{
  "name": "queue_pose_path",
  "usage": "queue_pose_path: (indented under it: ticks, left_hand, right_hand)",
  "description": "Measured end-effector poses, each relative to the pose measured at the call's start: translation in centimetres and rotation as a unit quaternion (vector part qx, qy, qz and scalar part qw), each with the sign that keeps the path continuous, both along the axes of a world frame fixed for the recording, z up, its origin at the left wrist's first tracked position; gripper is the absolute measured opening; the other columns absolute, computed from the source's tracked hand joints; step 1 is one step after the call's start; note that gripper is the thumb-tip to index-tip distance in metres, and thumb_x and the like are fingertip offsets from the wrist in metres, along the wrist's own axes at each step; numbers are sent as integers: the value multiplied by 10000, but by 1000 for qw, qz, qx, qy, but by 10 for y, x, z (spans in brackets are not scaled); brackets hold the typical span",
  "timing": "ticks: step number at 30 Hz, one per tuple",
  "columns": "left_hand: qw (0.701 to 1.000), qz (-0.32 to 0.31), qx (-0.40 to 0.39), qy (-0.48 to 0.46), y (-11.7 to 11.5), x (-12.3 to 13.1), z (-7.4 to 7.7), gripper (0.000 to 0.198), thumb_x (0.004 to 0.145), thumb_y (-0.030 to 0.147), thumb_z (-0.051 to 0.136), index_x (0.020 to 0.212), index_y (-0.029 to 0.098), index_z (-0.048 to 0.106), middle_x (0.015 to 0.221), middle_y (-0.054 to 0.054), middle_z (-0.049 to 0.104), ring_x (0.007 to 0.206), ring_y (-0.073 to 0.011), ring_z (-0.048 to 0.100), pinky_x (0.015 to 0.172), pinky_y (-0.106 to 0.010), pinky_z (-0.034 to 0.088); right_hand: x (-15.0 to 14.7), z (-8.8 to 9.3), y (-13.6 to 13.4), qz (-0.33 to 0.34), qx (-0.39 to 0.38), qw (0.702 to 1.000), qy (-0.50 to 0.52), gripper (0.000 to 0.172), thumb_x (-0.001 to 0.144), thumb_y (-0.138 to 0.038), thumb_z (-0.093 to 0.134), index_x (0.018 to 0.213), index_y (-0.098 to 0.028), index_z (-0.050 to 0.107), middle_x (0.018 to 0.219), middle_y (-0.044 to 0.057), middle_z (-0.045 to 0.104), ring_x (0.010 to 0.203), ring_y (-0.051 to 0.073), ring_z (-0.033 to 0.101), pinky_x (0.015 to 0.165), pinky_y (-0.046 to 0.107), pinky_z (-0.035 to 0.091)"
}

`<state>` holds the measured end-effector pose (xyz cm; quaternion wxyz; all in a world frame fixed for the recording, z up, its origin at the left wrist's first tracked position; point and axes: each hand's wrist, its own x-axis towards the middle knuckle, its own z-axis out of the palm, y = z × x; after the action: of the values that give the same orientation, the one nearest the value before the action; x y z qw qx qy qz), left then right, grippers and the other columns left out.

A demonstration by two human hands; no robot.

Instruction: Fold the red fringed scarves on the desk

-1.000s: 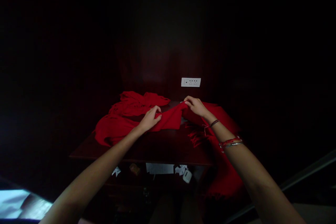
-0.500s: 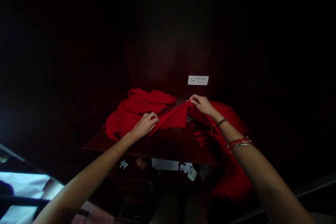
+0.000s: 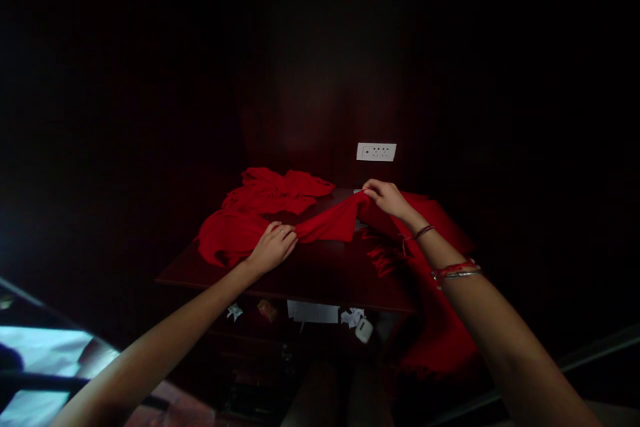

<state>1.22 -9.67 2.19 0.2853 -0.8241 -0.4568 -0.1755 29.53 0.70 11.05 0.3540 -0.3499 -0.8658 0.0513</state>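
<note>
A red scarf with a fringed end stretches across the dark wooden table. My right hand pinches its edge between thumb and fingertips, lifting that part above the tabletop. On the near side of the cloth lies my left hand, fingers curled down and closed on the fabric; its fingertips are partly hidden. A bunched red cloth sits behind, towards the wall; whether it is one piece with the scarf I cannot tell. More red fabric hangs over the table's right side.
A white socket panel is on the dark wall behind. Under the tabletop a shelf or open drawer holds white paper, a small brown object, crumpled paper and a small white case. Pale sheets lie at lower left.
My left hand has shifted slightly towards me and to the left along the cloth. My right hand keeps its pinch at nearly the same spot.
</note>
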Motion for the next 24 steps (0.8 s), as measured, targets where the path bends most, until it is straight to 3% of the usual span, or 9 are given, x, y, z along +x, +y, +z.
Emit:
queue_pose_path:
  ticks: [5, 10, 18, 24]
  left_hand:
    - [998, -34, -57, -5, 29, -28, 41, 262, 835, 283, 285, 794, 152, 507, 801, -55, 491, 758, -153, 455, 730, -282, 362]
    - [995, -42, -73, -45, 45, -35, 81, 249, 839, 292, 270, 819, 151, 474, 797, -46, 495, 742, -144, 461, 710, -269, 363]
    - [990, -38, -138, -14, 40, -20, 87, 198, 803, 262, 325, 713, 161, 470, 701, -28, 519, 653, -136, 481, 659, -266, 363]
    - [989, -37, -117, -78, 52, -16, 97, 158, 779, 221, 334, 680, 165, 443, 701, -26, 505, 658, -135, 472, 655, -266, 366]
  right_hand:
    - [8, -9, 6, -20, -4, 1000, 11, 155, 735, -228, 401, 735, -158, 539, 683, 27, 572, 614, 125, 499, 598, 222, 353]
    - [12, -18, 10, -40, -18, 999, 24, 157, 731, -238, 393, 727, -158, 529, 682, 32, 572, 611, 126, 492, 592, 222, 352]
    - [16, -27, 16, -41, -19, 999, 22, 166, 731, -248, 379, 706, -163, 520, 679, 29, 569, 623, 130, 495, 599, 227, 352]
    - [15, -25, 15, -39, -18, 999, 23, 173, 731, -251, 376, 727, -158, 522, 688, 35, 570, 628, 133, 498, 609, 230, 353]
